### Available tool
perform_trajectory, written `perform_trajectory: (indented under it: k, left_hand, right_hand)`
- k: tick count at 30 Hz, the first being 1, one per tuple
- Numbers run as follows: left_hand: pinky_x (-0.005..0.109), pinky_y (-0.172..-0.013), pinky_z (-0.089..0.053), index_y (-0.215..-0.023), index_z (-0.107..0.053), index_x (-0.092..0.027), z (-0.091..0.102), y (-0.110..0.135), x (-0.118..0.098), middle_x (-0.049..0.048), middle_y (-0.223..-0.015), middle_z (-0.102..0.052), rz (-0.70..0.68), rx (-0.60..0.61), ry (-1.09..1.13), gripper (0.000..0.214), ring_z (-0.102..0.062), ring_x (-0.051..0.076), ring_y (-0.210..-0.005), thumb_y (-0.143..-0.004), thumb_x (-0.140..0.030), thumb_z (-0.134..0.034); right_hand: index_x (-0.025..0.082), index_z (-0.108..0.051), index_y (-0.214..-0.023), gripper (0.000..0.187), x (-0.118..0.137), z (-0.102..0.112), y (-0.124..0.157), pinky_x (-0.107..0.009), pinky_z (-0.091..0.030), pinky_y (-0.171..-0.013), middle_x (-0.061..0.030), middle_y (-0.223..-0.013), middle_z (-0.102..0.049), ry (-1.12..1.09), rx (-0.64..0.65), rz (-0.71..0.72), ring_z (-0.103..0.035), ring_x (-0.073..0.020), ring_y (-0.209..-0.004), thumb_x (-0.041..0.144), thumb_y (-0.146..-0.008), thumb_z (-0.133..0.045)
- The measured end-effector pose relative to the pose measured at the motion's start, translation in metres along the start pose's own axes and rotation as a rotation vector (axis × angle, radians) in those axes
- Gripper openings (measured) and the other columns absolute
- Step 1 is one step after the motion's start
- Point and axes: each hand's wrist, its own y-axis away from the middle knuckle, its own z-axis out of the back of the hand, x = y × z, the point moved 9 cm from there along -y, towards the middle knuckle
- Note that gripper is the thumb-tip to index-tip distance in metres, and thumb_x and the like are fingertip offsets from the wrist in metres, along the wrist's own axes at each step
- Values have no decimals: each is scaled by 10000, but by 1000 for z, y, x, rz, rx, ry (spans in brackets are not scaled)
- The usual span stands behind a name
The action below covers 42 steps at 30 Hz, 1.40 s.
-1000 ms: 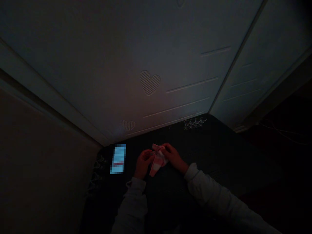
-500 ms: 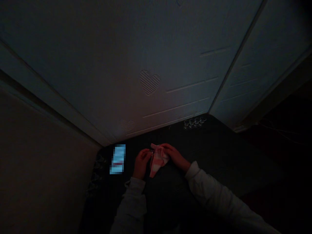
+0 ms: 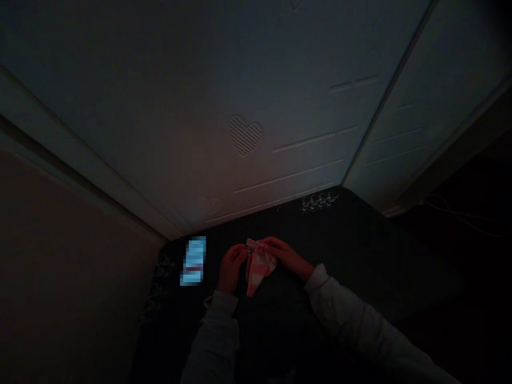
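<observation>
Both grips closed on pink-striped cloth: left hand pinches upper edge, right hand clamps top from other side. Cloth sits right between grips, low over dark tabletop. Room very dim. Glowing screen just left of left grip; row of small glasses beyond right grip; pale door with heart relief behind. Versus second ago: hands barely shifted, cloth top bunched tighter. Long axis runs from grips toward person, narrow tip pointing at body, slightly left.
</observation>
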Motion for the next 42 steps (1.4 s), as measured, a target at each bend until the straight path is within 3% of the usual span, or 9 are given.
perform_trajectory:
  k: [6, 14, 20, 26, 37, 42]
  left_hand:
    - [304, -729, -430, -893, -568, -159, 0, 0, 2, 54, -873, -632, 34, 6, -2, 296, -577, 168, -801, -641, -314, -591]
    - [272, -695, -425, -894, -568, -149, -1, 0, 1, 34, -816, -615, 18, 20, -6, 289, -557, 145, -739, -664, -324, -574]
    - [231, -666, -399, -904, -570, -158, -1, 0, 3, -3, -744, -587, 16, 47, -28, 270, -517, 106, -679, -694, -327, -551]
    - [239, -652, -393, -901, -575, -152, -1, -1, 1, -1, -722, -573, 1, 49, -70, 284, -505, 109, -654, -689, -341, -550]
    - [252, -655, -402, -894, -583, -155, 0, 1, 0, 9, -731, -593, 16, 15, -71, 301, -524, 118, -657, -678, -363, -550]
    - [249, -652, -408, -887, -572, -148, 5, 0, 0, 14, -741, -590, 0, -24, -55, 293, -526, 118, -666, -676, -351, -559]
  right_hand:
    - [170, -536, -934, 229, -7, -1, -2, -275, -401, -737, -20, -883, -574, -9, 40, 38, -528, -141, -814, 290, -739, -543]
    - [160, -527, -1011, 316, -8, -5, -1, -295, -389, -795, -46, -957, -562, 139, 126, 70, -512, -159, -880, 354, -761, -528]
    - [137, -540, -900, 353, -7, -6, 2, -242, -395, -639, -21, -795, -542, 207, 132, 39, -490, -134, -725, 457, -763, -482]
    - [137, -516, -816, 379, -10, -6, 2, -216, -359, -576, 8, -710, -489, 115, 133, 13, -443, -101, -628, 507, -746, -476]
    - [146, -546, -786, 280, -11, 4, -1, -220, -357, -597, 19, -692, -498, 63, -4, -15, -455, -105, -635, 416, -711, -553]
    - [168, -569, -862, 265, -8, 15, -2, -248, -386, -673, -1, -796, -553, -10, -106, 13, -502, -134, -734, 393, -725, -544]
